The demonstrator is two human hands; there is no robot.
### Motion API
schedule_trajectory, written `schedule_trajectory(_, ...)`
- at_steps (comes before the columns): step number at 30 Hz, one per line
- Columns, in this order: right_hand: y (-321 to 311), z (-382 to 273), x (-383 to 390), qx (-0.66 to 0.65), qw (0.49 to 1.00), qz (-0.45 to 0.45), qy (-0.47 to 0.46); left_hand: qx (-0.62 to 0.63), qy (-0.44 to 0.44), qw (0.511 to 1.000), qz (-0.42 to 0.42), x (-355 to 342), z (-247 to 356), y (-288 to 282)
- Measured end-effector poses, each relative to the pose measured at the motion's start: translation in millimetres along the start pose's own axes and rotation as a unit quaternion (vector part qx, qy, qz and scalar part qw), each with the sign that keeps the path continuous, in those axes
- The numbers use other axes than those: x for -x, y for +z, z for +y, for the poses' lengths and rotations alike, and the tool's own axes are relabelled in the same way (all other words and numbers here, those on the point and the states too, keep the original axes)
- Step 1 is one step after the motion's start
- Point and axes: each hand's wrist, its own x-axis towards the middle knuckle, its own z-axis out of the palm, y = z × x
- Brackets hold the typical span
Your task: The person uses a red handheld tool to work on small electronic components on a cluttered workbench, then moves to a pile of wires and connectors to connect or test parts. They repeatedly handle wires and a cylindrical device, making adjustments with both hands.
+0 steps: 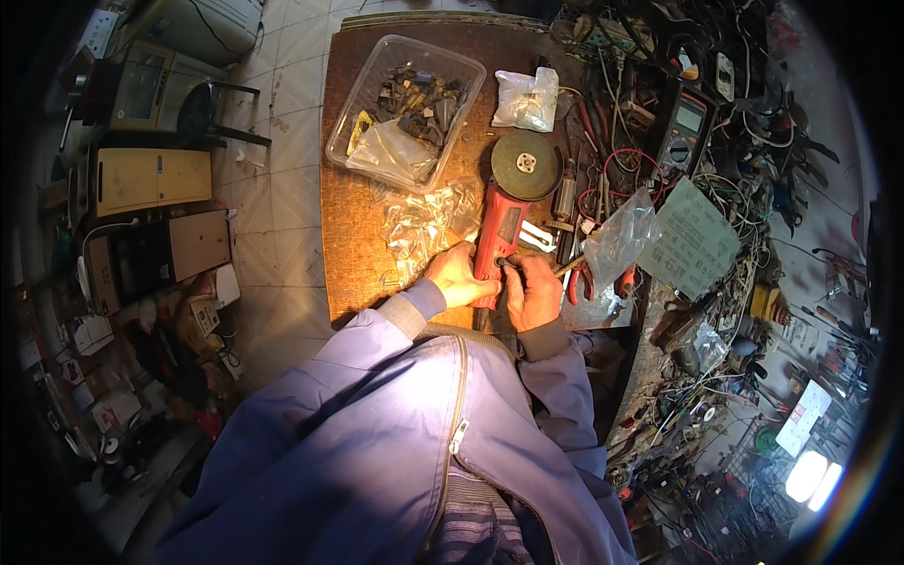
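A red angle grinder (496, 235) lies on the wooden workbench near its front edge, its round grinding disc (524, 170) pointing away from me. My left hand (456, 277) is wrapped around the grinder's rear body from the left. On the other side, my right hand (533, 292) has its thumb and fingers pinched against the body, at a small dark spot. What the pinch holds is too small to make out. Left of the grinder, crumpled clear plastic bags (428, 229) lie on the wood.
A clear plastic tub (341, 146) of small dark parts stands at the back left. Behind the disc lies a white bag (525, 100). Pliers (580, 282), a multimeter (686, 132), a green-grey printed sheet (692, 237) and tangled wires crowd the right side.
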Motion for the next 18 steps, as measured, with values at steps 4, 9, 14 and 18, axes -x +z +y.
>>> schedule_trajectory(4, -2.8, -1.3, 2.8, -0.022, 0.999, 0.006, 0.027, 0.019, -0.003, 1.000, -0.006, -4.9, -9.4, 4.4)
schedule_trajectory(9, -6.5, -0.3, 5.5, -0.056, 0.995, -0.003, 0.083, 0.039, 0.013, 0.999, -0.013, -7.6, -16.4, 7.6)
schedule_trajectory(14, -9.1, 2.7, 8.4, -0.105, 0.988, -0.016, 0.113, 0.054, 0.006, 0.998, -0.035, -3.8, -1.4, 1.9)
schedule_trajectory(18, -9.2, 7.1, 12.4, -0.177, 0.978, -0.017, 0.110, 0.025, -0.001, 1.000, -0.001, -8.0, -17.9, 8.4)
